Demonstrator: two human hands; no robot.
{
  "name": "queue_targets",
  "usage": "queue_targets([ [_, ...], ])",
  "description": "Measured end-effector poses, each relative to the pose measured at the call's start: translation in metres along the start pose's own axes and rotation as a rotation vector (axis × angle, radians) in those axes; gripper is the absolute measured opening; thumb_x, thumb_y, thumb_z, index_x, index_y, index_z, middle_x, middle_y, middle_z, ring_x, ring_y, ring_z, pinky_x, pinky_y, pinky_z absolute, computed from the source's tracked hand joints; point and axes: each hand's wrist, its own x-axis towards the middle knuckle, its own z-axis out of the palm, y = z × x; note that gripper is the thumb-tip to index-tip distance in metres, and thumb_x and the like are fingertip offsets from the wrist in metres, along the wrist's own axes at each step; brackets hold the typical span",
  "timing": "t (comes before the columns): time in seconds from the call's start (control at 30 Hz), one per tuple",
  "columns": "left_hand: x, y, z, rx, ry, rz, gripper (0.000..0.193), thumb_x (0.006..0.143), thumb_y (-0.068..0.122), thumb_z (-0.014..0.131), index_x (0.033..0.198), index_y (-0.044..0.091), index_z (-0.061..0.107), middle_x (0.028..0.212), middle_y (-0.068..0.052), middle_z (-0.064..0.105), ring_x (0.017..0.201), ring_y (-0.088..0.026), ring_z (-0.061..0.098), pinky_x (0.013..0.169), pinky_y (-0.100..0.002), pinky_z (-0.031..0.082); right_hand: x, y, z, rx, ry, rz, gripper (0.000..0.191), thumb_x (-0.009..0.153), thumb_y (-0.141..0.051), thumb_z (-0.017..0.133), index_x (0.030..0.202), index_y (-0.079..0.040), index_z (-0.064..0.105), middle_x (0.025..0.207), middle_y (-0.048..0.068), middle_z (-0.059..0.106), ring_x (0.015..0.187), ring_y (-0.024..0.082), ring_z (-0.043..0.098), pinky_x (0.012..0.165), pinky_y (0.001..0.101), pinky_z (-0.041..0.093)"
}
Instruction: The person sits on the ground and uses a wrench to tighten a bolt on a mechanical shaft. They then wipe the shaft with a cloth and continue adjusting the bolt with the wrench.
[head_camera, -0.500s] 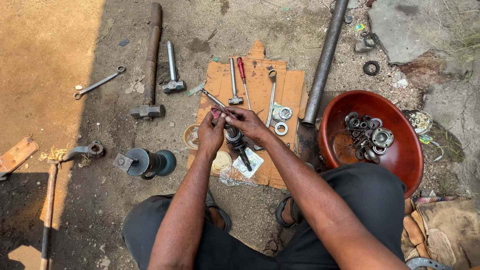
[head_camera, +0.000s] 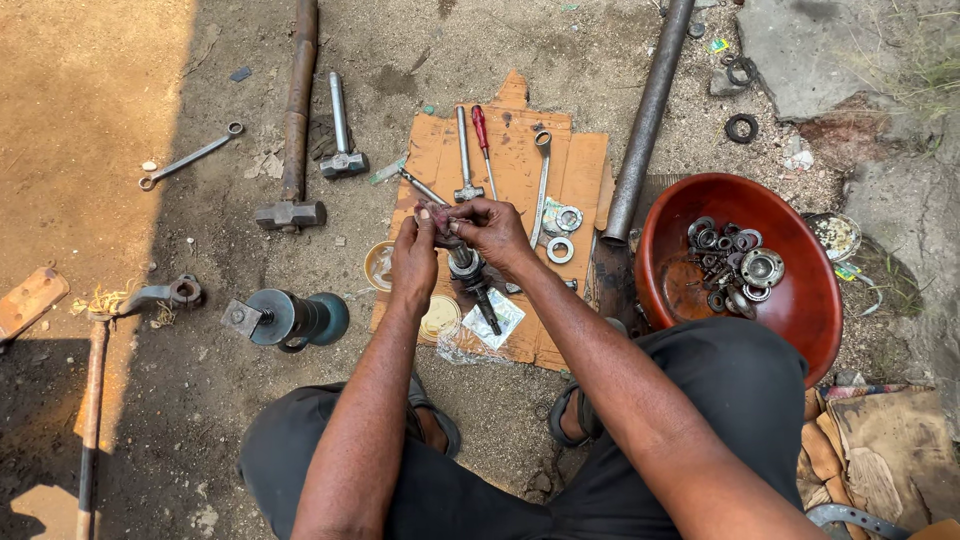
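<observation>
Dirt ground, hands gripping, seemingly, threaded shaft

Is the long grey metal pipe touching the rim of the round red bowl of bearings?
Apart. The head view shows bare ground between the grey metal pipe and the red bowl's left rim all along.

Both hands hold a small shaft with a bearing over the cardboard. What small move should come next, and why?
Probably steady the shaft with the left hand and let the right hand work its top end. Both hands pinch that upper tip together, the lower end hangs free above the cardboard, and the bearing sits just below the fingers, so a firmer lower grip looks safer.
</observation>
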Motion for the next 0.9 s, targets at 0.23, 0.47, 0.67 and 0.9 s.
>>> queue_targets([
  [0.23,-0.003,-0.004,0.002,-0.158,-0.112,0.087,0.056,0.103,0.052,0.047,0.136,0.007,0.052,0.122,-0.014,0.067,0.115,-0.022,0.063,0.097,-0.037,0.050,-0.004,-0.008,0.006,-0.106,0.034,-0.129,0.016,0.090,0.008,0.070,0.105,0.001,0.073,0.102,0.007,0.078,0.095,0.011,0.073,0.084,0.0271,0.063],
  [0.47,-0.011,0.003,-0.004,0.029,-0.052,0.009,0.068,0.100,0.063,0.043,0.144,0.011,0.048,0.129,-0.016,0.064,0.126,-0.024,0.060,0.108,-0.043,0.045,-0.007,-0.011,0.000,0.039,0.120,-0.154,0.021,0.090,0.013,0.064,0.107,0.002,0.070,0.105,0.007,0.075,0.099,0.012,0.073,0.089,0.0277,0.061],
  [0.67,-0.008,0.007,-0.001,0.097,0.004,0.060,0.056,0.102,0.054,0.050,0.135,0.010,0.060,0.128,-0.011,0.070,0.122,-0.023,0.065,0.108,-0.040,0.047,-0.003,-0.086,-0.030,0.029,0.255,-0.383,0.020,0.100,0.002,0.068,0.117,-0.006,0.070,0.108,0.003,0.073,0.100,0.011,0.071,0.087,0.0281,0.063],
  [0.9,-0.011,-0.002,-0.012,0.260,0.054,0.188,0.036,0.101,0.032,0.064,0.128,0.008,0.066,0.123,-0.012,0.074,0.121,-0.023,0.068,0.105,-0.040,0.051,-0.058,-0.223,-0.052,-0.371,0.065,-0.698,0.017,0.110,0.004,0.066,0.124,-0.005,0.070,0.114,0.004,0.074,0.106,0.011,0.073,0.097,0.0307,0.065],
])
